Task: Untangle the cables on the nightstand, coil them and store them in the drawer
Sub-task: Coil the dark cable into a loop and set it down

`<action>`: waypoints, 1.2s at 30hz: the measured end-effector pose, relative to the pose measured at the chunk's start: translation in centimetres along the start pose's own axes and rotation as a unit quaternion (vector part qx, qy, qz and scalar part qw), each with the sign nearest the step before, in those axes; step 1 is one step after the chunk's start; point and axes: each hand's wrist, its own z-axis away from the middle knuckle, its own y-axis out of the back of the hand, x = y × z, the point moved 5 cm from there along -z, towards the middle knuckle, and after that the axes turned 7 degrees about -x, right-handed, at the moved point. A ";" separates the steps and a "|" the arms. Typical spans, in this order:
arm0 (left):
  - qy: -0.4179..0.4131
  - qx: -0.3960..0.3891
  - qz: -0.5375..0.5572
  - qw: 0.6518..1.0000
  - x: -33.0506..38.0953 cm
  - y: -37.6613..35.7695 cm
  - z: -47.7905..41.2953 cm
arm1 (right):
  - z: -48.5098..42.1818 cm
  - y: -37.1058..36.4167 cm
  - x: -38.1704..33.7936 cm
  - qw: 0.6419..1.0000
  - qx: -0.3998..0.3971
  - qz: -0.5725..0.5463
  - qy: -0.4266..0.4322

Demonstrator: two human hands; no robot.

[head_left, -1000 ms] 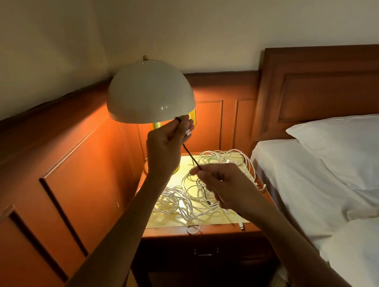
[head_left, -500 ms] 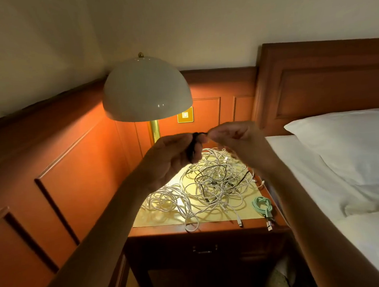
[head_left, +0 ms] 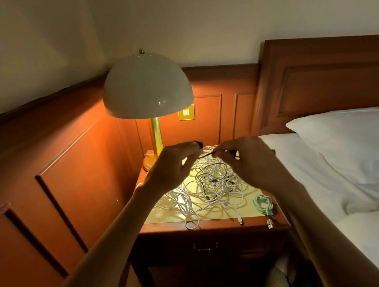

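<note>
the left hand (head_left: 174,166) pinched a small dark bundle of the black cable (head_left: 206,155) at its fingertips. the right hand (head_left: 248,164) pinched the same cable just beside it, so the short run lay left to right between them. the loose length seemed to drop below the hands into the white tangle (head_left: 209,186) on the table (head_left: 167,227), above the closed drawer (head_left: 205,246).

Nightstand (head_left: 212,228): polished wood. Lamp shade (head_left: 146,85): smooth, glossy. Lamp stem (head_left: 156,134): shiny brass-coloured metal. Pillow (head_left: 352,145): matt white cloth.
</note>
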 end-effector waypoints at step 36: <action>0.081 -0.116 0.189 0.972 1.6 -2.4 0.1 | -0.5 -1.8 2.0 0.991 0.016 -0.116 0.060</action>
